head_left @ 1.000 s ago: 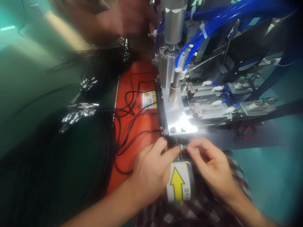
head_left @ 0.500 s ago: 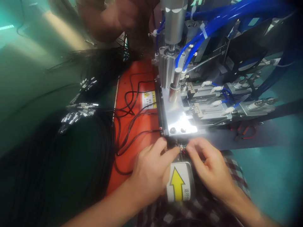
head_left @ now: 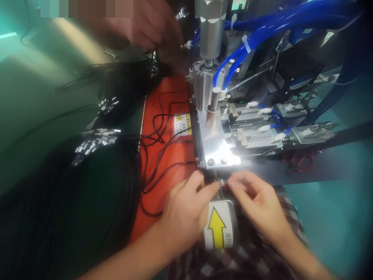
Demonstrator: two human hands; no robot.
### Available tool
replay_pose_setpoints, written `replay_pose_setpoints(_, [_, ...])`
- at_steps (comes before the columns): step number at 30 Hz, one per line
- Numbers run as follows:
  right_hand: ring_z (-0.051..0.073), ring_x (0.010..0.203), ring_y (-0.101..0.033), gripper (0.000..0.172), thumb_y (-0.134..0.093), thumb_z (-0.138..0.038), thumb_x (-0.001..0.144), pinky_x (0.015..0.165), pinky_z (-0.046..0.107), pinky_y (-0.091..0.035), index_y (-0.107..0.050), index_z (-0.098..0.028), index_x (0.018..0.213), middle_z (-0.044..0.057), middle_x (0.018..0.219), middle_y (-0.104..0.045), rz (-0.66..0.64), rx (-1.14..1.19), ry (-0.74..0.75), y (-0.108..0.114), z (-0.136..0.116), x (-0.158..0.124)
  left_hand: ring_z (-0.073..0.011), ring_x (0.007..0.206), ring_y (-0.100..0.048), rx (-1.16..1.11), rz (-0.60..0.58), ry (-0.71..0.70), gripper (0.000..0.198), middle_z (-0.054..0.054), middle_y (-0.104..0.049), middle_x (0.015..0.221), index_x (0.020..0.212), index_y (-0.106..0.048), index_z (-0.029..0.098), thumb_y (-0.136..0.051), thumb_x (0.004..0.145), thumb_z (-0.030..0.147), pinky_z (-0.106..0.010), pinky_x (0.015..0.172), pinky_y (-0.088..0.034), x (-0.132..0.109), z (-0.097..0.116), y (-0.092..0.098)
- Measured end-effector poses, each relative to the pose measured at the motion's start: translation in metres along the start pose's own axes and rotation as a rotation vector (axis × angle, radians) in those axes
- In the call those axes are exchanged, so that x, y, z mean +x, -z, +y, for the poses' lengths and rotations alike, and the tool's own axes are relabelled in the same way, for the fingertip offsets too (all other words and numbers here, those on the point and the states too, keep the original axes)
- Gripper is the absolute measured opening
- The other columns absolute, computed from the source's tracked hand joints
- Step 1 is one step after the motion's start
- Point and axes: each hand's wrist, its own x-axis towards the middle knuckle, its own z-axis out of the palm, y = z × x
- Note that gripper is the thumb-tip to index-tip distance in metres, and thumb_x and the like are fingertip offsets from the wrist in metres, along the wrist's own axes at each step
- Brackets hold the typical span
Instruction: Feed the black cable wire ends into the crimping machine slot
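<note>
Thin coloured wires (head_left: 223,183), with red and green strands, show in the small gap between my two hands, just below the machine's shiny metal plate (head_left: 214,146). My left hand (head_left: 186,206) is closed, its extended fingertip at the left end of these wires; its other fingers are curled and partly hidden. From the right, my right hand (head_left: 259,206) pinches the wires' other side between thumb and forefinger. Under the hands sits a rounded cover with a yellow arrow label (head_left: 218,225).
Black cables (head_left: 159,171) loop over the orange-red surface (head_left: 175,155) at left. Bundles of black cable with silvery ends (head_left: 97,140) lie beyond. Blue air hoses (head_left: 256,33) and cylinders crowd above. Red-handled pliers (head_left: 304,162) lie at right. Another person's hand (head_left: 148,23) is at the top.
My hands stay at the wires, with my right fingertips slightly closer to the left ones. The other person's hand at the top has moved, and a wrench-like metal end now shows beside it.
</note>
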Motion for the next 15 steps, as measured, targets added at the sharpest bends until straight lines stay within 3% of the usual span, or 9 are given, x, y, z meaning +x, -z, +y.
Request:
replay_pose_setpoints(8, [0.015, 0.065, -0.054, 0.009, -0.053, -0.017, 0.089, 0.054, 0.025, -0.044, -0.055, -0.021, 0.081, 0.003, 0.077, -0.057, 0.043, -0.142, 0.373, -0.0003, -0.0034, 0.0031, -0.0125, 0.062, -0.052, 0.021, 0.004, -0.004, 0.033, -0.003, -0.050, 0.075, 0.104, -0.069, 0.016, -0.044, 0.085, 0.007, -0.021, 0.052, -0.044, 0.0006, 0.0001, 0.0008])
replay_pose_setpoints(15, [0.016, 0.071, -0.054, 0.009, -0.051, -0.013, 0.089, 0.062, 0.028, -0.044, -0.053, -0.021, 0.085, 0.003, 0.079, -0.055, 0.042, -0.142, 0.443, -0.0027, 0.0031, 0.0034, -0.0131, 0.062, -0.052, 0.016, -0.004, -0.001, 0.034, -0.003, -0.050, 0.075, 0.105, -0.069, 0.016, -0.044, 0.083, 0.005, -0.021, 0.051, -0.043, 0.0009, -0.0006, 0.0001])
